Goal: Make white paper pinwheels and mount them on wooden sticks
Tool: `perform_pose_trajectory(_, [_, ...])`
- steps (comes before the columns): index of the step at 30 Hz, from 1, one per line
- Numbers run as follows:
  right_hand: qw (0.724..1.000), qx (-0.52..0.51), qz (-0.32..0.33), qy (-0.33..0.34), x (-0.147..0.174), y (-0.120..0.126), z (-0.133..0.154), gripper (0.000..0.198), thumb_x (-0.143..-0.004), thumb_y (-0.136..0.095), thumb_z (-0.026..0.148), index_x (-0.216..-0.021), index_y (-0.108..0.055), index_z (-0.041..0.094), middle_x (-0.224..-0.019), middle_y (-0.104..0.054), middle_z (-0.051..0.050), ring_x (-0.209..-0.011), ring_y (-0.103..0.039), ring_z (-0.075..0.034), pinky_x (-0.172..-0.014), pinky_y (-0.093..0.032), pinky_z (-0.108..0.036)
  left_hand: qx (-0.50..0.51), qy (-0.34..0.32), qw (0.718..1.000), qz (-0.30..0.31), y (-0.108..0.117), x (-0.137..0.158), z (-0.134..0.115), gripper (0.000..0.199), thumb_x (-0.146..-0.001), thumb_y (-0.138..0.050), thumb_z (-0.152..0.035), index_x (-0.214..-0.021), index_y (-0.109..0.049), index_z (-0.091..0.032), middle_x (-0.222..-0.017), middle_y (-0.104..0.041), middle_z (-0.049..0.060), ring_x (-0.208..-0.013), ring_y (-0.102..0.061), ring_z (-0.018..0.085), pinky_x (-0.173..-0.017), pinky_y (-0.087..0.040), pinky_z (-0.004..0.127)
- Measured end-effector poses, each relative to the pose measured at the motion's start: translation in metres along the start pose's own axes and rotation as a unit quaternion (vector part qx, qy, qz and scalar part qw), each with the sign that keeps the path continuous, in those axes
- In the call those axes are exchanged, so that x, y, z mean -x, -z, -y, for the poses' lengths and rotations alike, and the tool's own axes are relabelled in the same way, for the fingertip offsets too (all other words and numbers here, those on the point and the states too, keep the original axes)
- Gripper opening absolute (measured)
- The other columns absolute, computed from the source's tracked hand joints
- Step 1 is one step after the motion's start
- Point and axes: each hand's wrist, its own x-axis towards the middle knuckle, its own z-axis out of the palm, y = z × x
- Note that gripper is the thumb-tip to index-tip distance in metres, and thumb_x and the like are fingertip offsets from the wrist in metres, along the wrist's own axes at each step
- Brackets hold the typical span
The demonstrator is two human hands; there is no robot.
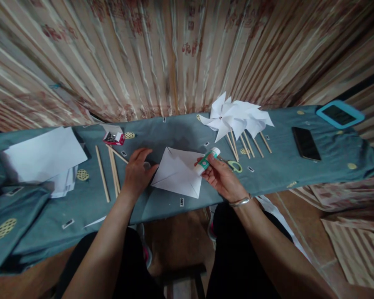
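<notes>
My right hand [220, 176] is closed around a green and white glue stick [207, 161], held tilted over the right corner of a square white paper [179, 172]. Creases or cuts run in from the paper's corners. At the paper's left side is my left hand [139, 168], thumb and fingers apart and curved. A small pale round piece, perhaps the glue stick's cap [147, 165], shows between the thumb and fingers; whether they touch it I cannot tell. Scissors with yellow-green handles [235, 166] lie just beyond my right hand, partly hidden.
White paper pinwheels [233, 116] on wooden sticks lie at the back right, near a black phone [306, 143] and a blue-framed tablet [339, 114]. Leftward are loose wooden sticks [102, 174], a small red box [114, 137] of metal pieces and a paper stack [46, 151].
</notes>
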Motion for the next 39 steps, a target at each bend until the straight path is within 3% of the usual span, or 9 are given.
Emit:
perform_pose_trajectory(8, [1.000, 0.013, 0.005, 0.008, 0.002, 0.001, 0.000, 0.037, -0.068, -0.082, 0.053, -0.082, -0.076, 0.020, -0.077, -0.077, -0.002, -0.067, -0.069, -0.009, -0.062, -0.056, -0.017, -0.032, -0.013, 0.999, -0.035, 0.010, 0.019, 0.004, 0.040, -0.077, -0.066, -0.033, -0.113, -0.063, -0.017, -0.112, -0.063, 0.011, -0.111, -0.059, 0.029, -0.102, -0.047, 0.045])
perform_pose_trajectory(16, [1.000, 0.018, 0.002, 0.003, 0.004, -0.002, 0.000, 0.038, -0.066, -0.083, 0.053, -0.081, -0.075, 0.020, -0.076, -0.077, -0.001, -0.063, -0.067, -0.008, -0.059, -0.054, -0.016, -0.037, -0.003, 0.999, -0.021, 0.004, 0.014, 0.006, 0.028, -0.082, -0.053, -0.024, -0.106, -0.066, -0.019, -0.103, -0.067, 0.009, -0.100, -0.063, 0.025, -0.093, -0.051, 0.040])
perform_pose_trajectory(20, [1.000, 0.025, -0.002, 0.017, 0.004, 0.000, 0.000, 0.035, -0.066, -0.083, 0.052, -0.080, -0.075, 0.021, -0.077, -0.077, -0.001, -0.060, -0.065, -0.008, -0.058, -0.053, -0.018, -0.050, -0.016, 0.997, -0.048, 0.006, 0.010, 0.001, 0.035, -0.084, -0.056, -0.028, -0.116, -0.063, -0.017, -0.116, -0.065, 0.011, -0.111, -0.059, 0.029, -0.100, -0.047, 0.045])
perform_pose_trajectory(24, [0.999, 0.032, -0.009, 0.025, 0.002, 0.003, 0.000, 0.032, -0.068, -0.082, 0.049, -0.082, -0.075, 0.021, -0.078, -0.077, -0.002, -0.064, -0.066, -0.009, -0.061, -0.053, -0.019, -0.045, -0.074, 0.993, -0.080, 0.007, 0.016, -0.018, 0.037, -0.092, -0.052, -0.031, -0.126, -0.057, -0.020, -0.132, -0.058, 0.012, -0.120, -0.054, 0.029, -0.104, -0.044, 0.048])
perform_pose_trajectory(26, [0.999, 0.040, -0.013, 0.029, 0.001, 0.004, -0.001, 0.031, -0.069, -0.083, 0.046, -0.085, -0.075, 0.021, -0.080, -0.077, -0.001, -0.068, -0.067, -0.010, -0.064, -0.054, -0.020, -0.028, -0.121, 0.991, -0.054, 0.002, 0.025, -0.033, 0.032, -0.096, -0.044, -0.026, -0.126, -0.057, -0.021, -0.132, -0.059, 0.010, -0.121, -0.054, 0.026, -0.104, -0.044, 0.047])
perform_pose_trajectory(30, [0.998, 0.049, -0.035, 0.023, -0.002, 0.004, -0.001, 0.026, -0.066, -0.087, 0.038, -0.082, -0.075, 0.020, -0.076, -0.075, 0.002, -0.063, -0.064, -0.008, -0.064, -0.053, -0.020, -0.009, -0.204, 0.977, 0.065, -0.018, 0.046, -0.063, 0.037, -0.099, -0.042, -0.026, -0.133, -0.053, -0.016, -0.141, -0.054, 0.015, -0.135, -0.044, 0.028, -0.108, -0.041, 0.047])
perform_pose_trajectory(34, [0.999, 0.022, -0.041, 0.012, -0.006, 0.000, -0.002, 0.027, -0.064, -0.088, 0.035, -0.081, -0.074, 0.019, -0.074, -0.074, 0.003, -0.063, -0.064, -0.007, -0.067, -0.054, -0.018, -0.034, -0.186, 0.973, 0.130, -0.032, 0.056, -0.076, 0.053, -0.092, -0.057, -0.042, -0.140, -0.049, -0.023, -0.153, -0.038, 0.020, -0.146, -0.027, 0.037, -0.112, -0.031, 0.060])
perform_pose_trajectory(39, [0.999, -0.030, -0.026, -0.031, -0.007, -0.005, -0.002, 0.028, -0.066, -0.087, 0.036, -0.083, -0.072, 0.020, -0.072, -0.073, 0.003, -0.061, -0.063, -0.007, -0.062, -0.053, -0.017, -0.044, -0.169, 0.977, 0.125, -0.032, 0.057, -0.074, 0.057, -0.087, -0.063, -0.046, -0.138, -0.051, -0.025, -0.153, -0.039, 0.019, -0.146, -0.026, 0.038, -0.114, -0.027, 0.061])
